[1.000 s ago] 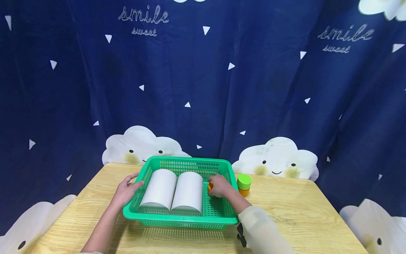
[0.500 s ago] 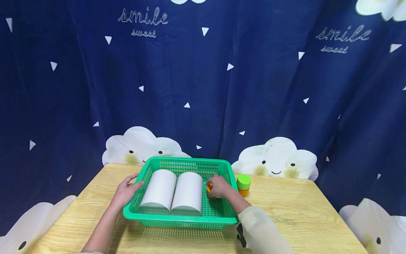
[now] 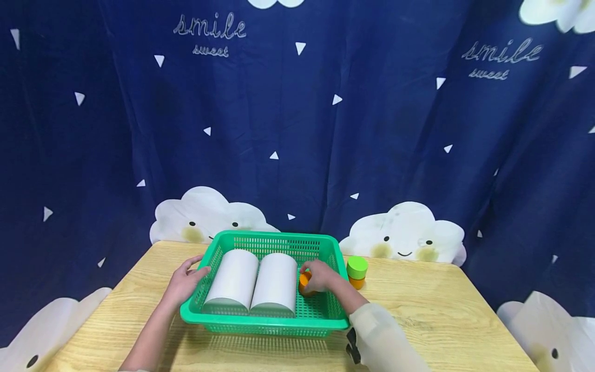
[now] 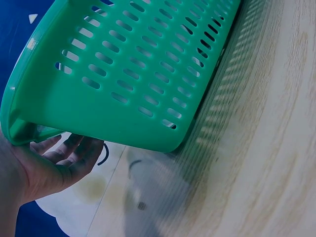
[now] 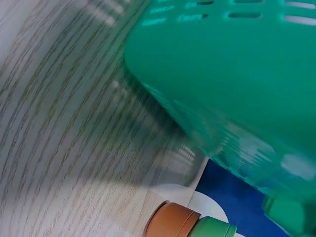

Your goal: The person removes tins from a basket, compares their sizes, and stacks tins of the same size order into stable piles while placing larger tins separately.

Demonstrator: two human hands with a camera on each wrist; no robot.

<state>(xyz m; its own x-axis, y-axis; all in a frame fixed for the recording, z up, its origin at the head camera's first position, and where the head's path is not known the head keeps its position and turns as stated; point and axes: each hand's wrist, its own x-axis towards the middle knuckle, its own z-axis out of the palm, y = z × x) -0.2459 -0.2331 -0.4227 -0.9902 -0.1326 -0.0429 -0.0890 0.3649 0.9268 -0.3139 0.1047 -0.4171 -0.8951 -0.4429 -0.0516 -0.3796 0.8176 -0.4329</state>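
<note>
A green plastic basket (image 3: 260, 321) with slotted walls stands on the table. My left hand (image 3: 184, 279) grips its left rim, thumb over the edge; in the left wrist view the hand's fingers (image 4: 81, 150) curl below the rim. Inside the basket my right hand (image 3: 321, 276) holds a small orange cylinder (image 3: 304, 279) from above, partly covering it. Two white rolls, the left one (image 3: 234, 279) and the right one (image 3: 275, 281), lie side by side to the left of that cylinder. The right wrist view shows only the basket's outer wall (image 5: 237, 74), not the right hand.
A small orange cylinder with a green top (image 3: 357, 269) stands on the wooden table (image 3: 432, 315), just right of the basket. Behind the table hangs a dark blue curtain (image 3: 297, 113) with white clouds and triangles.
The orange cylinder has shifted left in my right hand, closer to the right white roll. My left hand stays at the basket's rim.
</note>
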